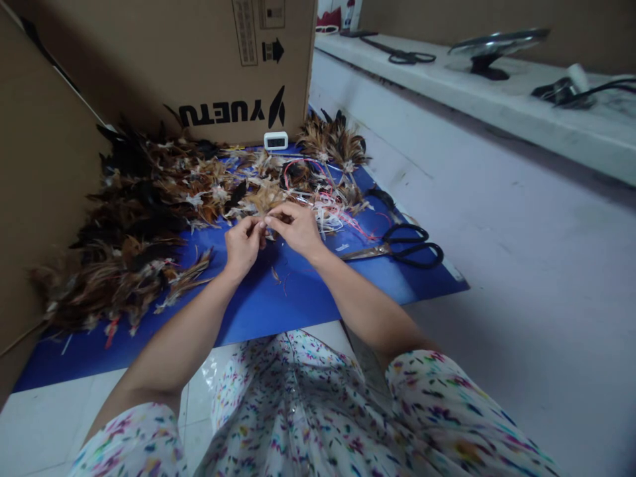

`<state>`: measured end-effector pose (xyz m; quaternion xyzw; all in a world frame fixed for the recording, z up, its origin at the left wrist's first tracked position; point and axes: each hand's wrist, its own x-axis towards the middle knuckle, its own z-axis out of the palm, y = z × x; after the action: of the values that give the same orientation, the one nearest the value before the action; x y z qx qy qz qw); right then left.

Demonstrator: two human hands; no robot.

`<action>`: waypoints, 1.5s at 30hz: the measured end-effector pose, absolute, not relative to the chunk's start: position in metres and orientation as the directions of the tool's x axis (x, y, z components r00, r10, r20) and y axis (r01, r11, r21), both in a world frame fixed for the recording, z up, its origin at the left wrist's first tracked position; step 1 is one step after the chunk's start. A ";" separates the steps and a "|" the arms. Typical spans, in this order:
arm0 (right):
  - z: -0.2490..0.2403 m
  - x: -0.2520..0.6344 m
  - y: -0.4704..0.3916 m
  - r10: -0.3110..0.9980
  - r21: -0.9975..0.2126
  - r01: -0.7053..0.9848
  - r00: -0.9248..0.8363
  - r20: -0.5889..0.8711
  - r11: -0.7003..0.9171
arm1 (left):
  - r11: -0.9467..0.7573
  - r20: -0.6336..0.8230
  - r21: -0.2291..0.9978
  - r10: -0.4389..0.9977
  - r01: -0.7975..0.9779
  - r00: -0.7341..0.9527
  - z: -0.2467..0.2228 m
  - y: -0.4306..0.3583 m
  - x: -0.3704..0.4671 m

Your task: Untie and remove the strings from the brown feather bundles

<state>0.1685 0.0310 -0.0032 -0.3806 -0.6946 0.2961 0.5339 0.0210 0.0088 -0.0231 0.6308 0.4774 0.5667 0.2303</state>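
My left hand [244, 244] and my right hand [297, 228] meet over the blue board [298, 291], both closed in a pinch with the fingertips touching. Tan feathers [265, 197] fan out just beyond the fingertips and appear to be pinched in my left hand. What my right fingers grip is too small to make out. White and pink ties [332, 215] lie loose just right of my right hand. Close to my right wrist rest large black-handled scissors [397, 248], blades pointing left. A heap of brown and black feather bunches [144, 218] spreads left and behind the hands.
A cardboard box [209, 59] stands behind the board, with another cardboard panel [44, 165] at left. A small white digital clock [276, 140] sits by the box. On the right, a ledge [521, 99] carries more scissors [405, 55], a round metal stand [497, 46] and cables [591, 89].
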 end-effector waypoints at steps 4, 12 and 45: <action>-0.001 0.168 0.029 0.856 -0.827 0.220 -0.140 0.497 0.517 | -0.426 0.474 0.855 0.873 0.296 -0.114 -0.023 0.009 0.021; 0.000 0.169 0.033 0.912 -0.892 0.192 -0.062 0.406 0.410 | -0.310 0.259 0.942 0.912 -0.124 -0.318 -0.018 0.021 0.016; -0.004 0.151 0.012 0.825 -0.291 0.779 -0.559 0.081 0.556 | -0.281 0.159 0.918 0.907 -0.280 -0.389 -0.012 0.025 0.011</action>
<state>0.1506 0.0117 -0.0042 -0.4578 -0.8759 0.1113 0.1044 0.0109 0.0254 -0.0121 0.3636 0.4312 0.7130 0.4165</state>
